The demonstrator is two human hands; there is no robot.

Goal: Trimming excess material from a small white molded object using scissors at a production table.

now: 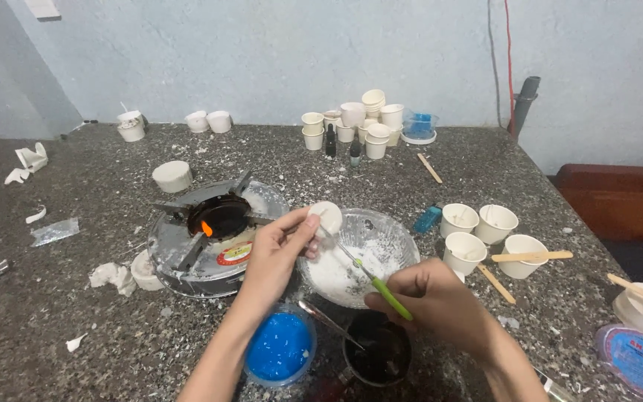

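left hand [280, 249] pinches white wax disc [327, 217]; right hand [429, 298] grips green-handled tool [381, 286] touching it.

A pale blue plastered wall [277, 52] rises behind the dark speckled stone counter [68, 298]. A grey pipe [524, 100] and red wire [508, 45] run down it. At right stands dark wooden furniture [619, 197].

Bare speckled grey stone worktop [61, 313] lies open across the lower left of the frame, broken only by small white scraps. The middle is crowded: a round metal burner with a small flame [213, 234], a clear glass bowl of white powder [362, 257], a blue-filled round tub [280, 350] and a dark pot [381, 353] stand close together. At right, white paper cups with wooden sticks [485, 231] block passage; a cluster of stacked white cups [358, 123] fills the upper centre.
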